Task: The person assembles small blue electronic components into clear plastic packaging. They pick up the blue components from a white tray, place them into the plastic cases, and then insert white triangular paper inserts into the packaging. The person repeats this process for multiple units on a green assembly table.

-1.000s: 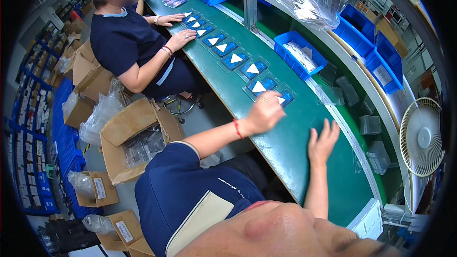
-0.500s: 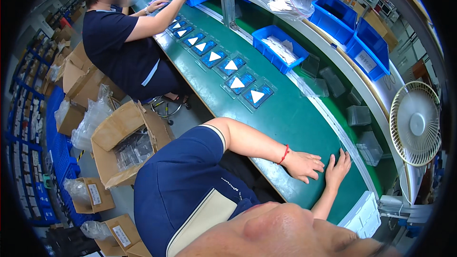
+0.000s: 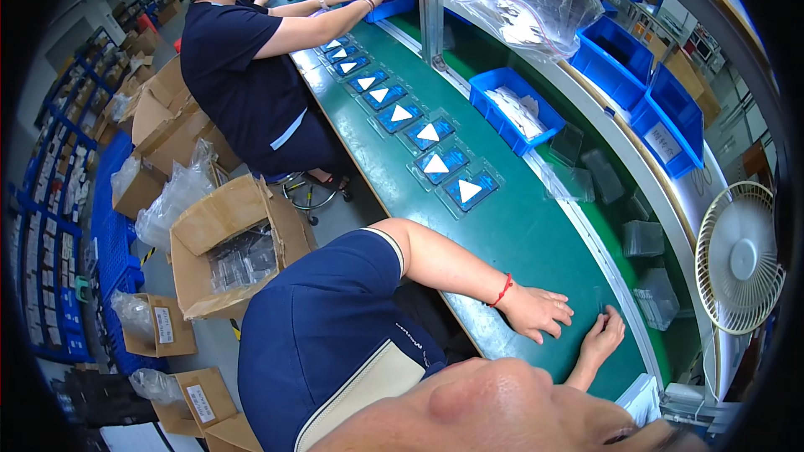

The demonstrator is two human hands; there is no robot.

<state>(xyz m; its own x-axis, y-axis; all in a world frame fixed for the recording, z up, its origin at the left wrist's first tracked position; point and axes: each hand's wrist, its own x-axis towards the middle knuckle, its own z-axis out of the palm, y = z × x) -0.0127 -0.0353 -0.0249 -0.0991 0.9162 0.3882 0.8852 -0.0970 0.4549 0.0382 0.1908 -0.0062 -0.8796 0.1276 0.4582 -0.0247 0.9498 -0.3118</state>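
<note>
1. Flat blue squares (image 3: 483, 187) bearing white triangles, on clear plastic, lie in a row along the green tabletop (image 3: 523, 230), apart from both hands.
2. Left hand (image 3: 536, 311): grip released, palm down on the tabletop.
3. Right hand (image 3: 601, 339): fingers curled; cannot tell whether its grip holds anything.
4. Blue plastic bin (image 3: 516, 141) holds white pieces (image 3: 517, 110).
</note>
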